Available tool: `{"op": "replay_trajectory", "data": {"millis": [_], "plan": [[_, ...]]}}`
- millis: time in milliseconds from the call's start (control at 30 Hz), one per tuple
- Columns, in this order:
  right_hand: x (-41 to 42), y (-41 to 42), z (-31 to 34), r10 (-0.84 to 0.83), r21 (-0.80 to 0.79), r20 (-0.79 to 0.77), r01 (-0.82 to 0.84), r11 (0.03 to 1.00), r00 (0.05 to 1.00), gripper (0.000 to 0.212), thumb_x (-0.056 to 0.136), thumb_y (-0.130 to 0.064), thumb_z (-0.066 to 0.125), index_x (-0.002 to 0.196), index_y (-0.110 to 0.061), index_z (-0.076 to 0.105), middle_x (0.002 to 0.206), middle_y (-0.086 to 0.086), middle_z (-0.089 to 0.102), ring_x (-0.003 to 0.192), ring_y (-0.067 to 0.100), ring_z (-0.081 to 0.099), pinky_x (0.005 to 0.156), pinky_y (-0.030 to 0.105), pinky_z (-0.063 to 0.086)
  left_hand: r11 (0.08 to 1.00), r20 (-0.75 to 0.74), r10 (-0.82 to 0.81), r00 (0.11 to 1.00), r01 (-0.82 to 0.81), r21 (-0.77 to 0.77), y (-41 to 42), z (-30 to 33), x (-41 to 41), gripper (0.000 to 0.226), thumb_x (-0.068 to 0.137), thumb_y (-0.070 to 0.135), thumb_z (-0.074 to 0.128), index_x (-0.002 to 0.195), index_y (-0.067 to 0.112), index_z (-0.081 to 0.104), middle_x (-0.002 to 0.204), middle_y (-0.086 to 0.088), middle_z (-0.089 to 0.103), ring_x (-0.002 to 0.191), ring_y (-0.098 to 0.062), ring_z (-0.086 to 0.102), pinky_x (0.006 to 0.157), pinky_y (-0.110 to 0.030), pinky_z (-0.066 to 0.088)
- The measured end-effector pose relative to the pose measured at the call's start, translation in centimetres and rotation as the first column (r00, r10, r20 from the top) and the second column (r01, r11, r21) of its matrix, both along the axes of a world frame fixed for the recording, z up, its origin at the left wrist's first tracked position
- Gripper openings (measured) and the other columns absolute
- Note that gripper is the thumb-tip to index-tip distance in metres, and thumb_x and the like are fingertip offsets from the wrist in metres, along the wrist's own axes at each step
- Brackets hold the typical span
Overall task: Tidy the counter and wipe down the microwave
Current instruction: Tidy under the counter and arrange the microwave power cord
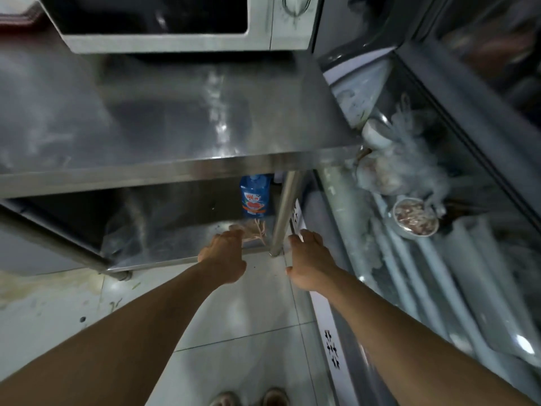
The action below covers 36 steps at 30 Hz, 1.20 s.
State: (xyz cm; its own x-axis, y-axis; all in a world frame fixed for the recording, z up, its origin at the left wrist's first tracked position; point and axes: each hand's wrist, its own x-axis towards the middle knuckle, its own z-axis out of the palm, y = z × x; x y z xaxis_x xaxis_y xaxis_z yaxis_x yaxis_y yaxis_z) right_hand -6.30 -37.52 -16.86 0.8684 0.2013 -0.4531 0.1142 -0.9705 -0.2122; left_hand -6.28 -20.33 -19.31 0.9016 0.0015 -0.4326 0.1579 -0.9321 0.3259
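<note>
Person stands at a steel counter (164,112), head bent, both arms stretched down toward the lower shelf (181,235). Microwave (164,24) sits at the back of the counter, door closed, well apart from both hands. Worktop in front of it carries nothing that can be made out; its surface shows smears and glare.

Left hand (224,253) is at the front edge of the lower shelf, fingers curled onto a pale pinkish bundle (253,230), possibly a cloth or a thin bag. Fingertips are hidden behind the knuckles, so whether they pinch it or merely touch it cannot be told. Right hand (307,259) hovers just right of the table leg (285,212), fingers loosely bent, holding nothing visible. A blue pouch (255,197) stands upright at the back of the shelf, just behind the bundle.

To the right, a glass-topped freezer (439,200) holds a round bowl (415,219) of food and frosted bags. Tiled floor (234,332) below is stained on the left.

Judgement: the step in hand looks like fetching a wiping cloth from the shelf; wiping has not begun. To do it well, gather the bundle fully into the left palm before lifting, draw it forward and clear of the leg, and keep it from dragging the pouch over. The right hand could steady the pouch. Check the cloth is clean before it meets the microwave.
</note>
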Motion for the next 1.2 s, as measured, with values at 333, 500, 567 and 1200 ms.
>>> {"op": "replay_trajectory", "data": {"millis": [333,500,567,1200], "plan": [[-1.3,-1.8,12.5,-0.013,-0.012,0.062,0.014,1.000,0.998,0.063,0.084,-0.021,0.067,0.137,-0.009,0.033,0.142,0.016,0.031,0.133,0.032,0.026,0.106,0.038,0.032,0.990,0.072,-0.118,0.990,0.122,-0.064,-2.1,12.3,-0.1,0.032,0.084,0.017,0.060,0.115,0.019,0.053,0.114,-0.004,0.061,0.099,-0.020,0.058,0.084,-0.034,0.050],[-1.1,-1.6,17.7,-0.052,-0.001,0.102,0.053,0.999,0.993,0.066,0.083,-0.019,0.068,0.138,-0.012,0.032,0.141,0.012,0.028,0.131,0.031,0.029,0.105,0.038,0.033,0.976,0.095,-0.217,0.972,0.219,-0.018,-2.3,18.4,0.8,0.041,0.082,0.022,0.064,0.121,0.020,0.052,0.122,-0.004,0.059,0.109,-0.023,0.057,0.093,-0.037,0.049],[-0.8,-1.4,19.8,-0.056,-0.007,0.132,0.057,0.998,0.990,0.069,0.084,-0.021,0.066,0.141,-0.013,0.028,0.145,0.012,0.025,0.133,0.031,0.027,0.107,0.038,0.033,0.970,0.111,-0.241,0.964,0.243,-0.005,-1.9,20.8,1.2,0.039,0.080,0.019,0.065,0.117,0.018,0.053,0.118,-0.006,0.059,0.106,-0.024,0.058,0.091,-0.036,0.049],[3.3,0.6,35.6,-0.121,0.064,0.417,0.103,0.993,0.901,0.070,0.084,-0.032,0.065,0.140,-0.013,0.028,0.144,0.013,0.026,0.133,0.033,0.026,0.108,0.042,0.032,0.959,0.397,-0.283,0.873,0.270,0.089,3.0,38.2,6.6,0.057,0.080,0.021,0.064,0.133,0.013,0.042,0.133,-0.009,0.052,0.123,-0.026,0.049,0.100,-0.034,0.042]]}}
